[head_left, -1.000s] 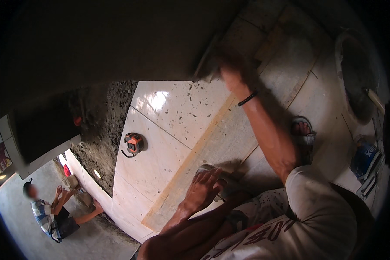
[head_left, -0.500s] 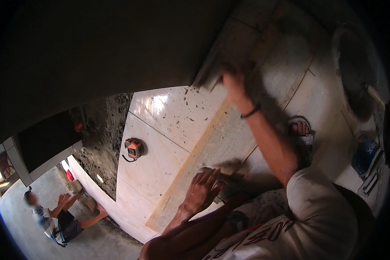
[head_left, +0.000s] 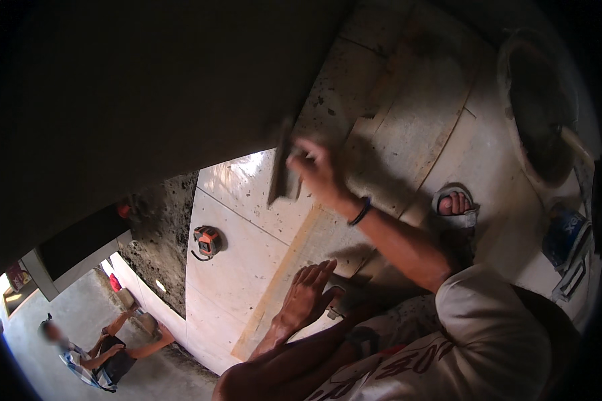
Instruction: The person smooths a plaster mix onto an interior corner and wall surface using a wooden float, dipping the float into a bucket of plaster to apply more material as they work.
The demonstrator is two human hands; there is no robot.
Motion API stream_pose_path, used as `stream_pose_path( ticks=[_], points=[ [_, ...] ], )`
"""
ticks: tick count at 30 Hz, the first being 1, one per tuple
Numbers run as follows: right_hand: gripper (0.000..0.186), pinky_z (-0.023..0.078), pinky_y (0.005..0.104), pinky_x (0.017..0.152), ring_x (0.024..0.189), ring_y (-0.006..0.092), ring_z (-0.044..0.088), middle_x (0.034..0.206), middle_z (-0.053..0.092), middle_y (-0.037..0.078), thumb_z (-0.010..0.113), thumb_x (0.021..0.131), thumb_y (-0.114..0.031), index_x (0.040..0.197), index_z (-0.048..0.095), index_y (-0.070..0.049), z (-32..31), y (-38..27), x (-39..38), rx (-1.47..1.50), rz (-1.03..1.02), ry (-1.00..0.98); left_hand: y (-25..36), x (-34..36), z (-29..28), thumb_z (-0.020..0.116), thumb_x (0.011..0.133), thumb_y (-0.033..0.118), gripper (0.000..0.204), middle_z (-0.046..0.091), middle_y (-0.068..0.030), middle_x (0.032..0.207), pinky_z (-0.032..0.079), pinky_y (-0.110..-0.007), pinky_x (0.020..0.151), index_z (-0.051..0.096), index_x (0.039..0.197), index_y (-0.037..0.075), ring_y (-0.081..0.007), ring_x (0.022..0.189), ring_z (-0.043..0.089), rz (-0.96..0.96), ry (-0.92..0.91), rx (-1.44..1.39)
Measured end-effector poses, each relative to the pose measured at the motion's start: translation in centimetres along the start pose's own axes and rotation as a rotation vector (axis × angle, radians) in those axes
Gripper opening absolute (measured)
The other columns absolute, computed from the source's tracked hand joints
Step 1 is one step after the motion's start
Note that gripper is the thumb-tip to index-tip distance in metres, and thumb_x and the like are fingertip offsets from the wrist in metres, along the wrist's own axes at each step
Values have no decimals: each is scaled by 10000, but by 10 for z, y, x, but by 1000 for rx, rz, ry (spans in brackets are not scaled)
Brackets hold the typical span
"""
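My right hand [head_left: 321,177] grips a flat plastering trowel [head_left: 284,170], seen nearly edge-on and slightly blurred, against the lower edge of a large dark wall surface [head_left: 147,73]. The exact grip on its handle is partly hidden. My left hand [head_left: 304,297] is above my bent leg with its fingers stretched out, holding nothing that I can see. Under it, a small object at the thumb is too dark to name. An orange and black tape measure [head_left: 207,242] lies on the pale tiles [head_left: 237,220] to the left.
Dark crumbs dot the tiles. At the right stand a round tub [head_left: 508,100] of grey mix, a blue bag [head_left: 563,230] and a metal-framed tool [head_left: 572,281]. My sandalled foot [head_left: 455,202] is on the floor. Another person [head_left: 100,361] sits low at the far left.
My right hand has swept the trowel left and downward along the dark wall's edge. My left hand has barely moved. The other person's arms are lower.
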State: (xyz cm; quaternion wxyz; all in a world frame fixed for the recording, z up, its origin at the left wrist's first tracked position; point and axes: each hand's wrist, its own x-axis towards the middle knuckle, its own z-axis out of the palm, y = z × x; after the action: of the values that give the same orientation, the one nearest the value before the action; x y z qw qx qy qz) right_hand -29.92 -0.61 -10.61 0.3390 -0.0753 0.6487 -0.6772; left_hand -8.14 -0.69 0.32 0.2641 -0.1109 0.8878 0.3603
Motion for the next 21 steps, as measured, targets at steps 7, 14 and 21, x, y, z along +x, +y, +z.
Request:
stream_pose_path(
  ticks=[7,14,21],
  points=[
    [240,504,405,739,787,201,632,876,661,69,507,944,-122,1143,627,-65,-91,-4,143,-1031,-840,373,7,-1,0,696,857,250,626,553,-242,1275,419,-453,995,443,1374,5,-404,1153,536,-30,5,-18],
    [461,509,282,776,833,128,594,891,664,116,657,847,-136,1253,567,63,-5,-13,16,-7,-88,-104,5,10,4,717,835,226,626,545,-259,1277,420,-458,1000,457,1362,9,-419,1174,525,-35,-65,-43],
    [226,541,388,721,839,224,657,958,654,105,461,972,-110,1130,595,-20,-127,-22,141,-324,-694,325,1,11,6,695,856,210,603,537,-257,1301,412,-461,1010,452,1371,13,-418,1206,510,-87,-93,-48]
  ],
)
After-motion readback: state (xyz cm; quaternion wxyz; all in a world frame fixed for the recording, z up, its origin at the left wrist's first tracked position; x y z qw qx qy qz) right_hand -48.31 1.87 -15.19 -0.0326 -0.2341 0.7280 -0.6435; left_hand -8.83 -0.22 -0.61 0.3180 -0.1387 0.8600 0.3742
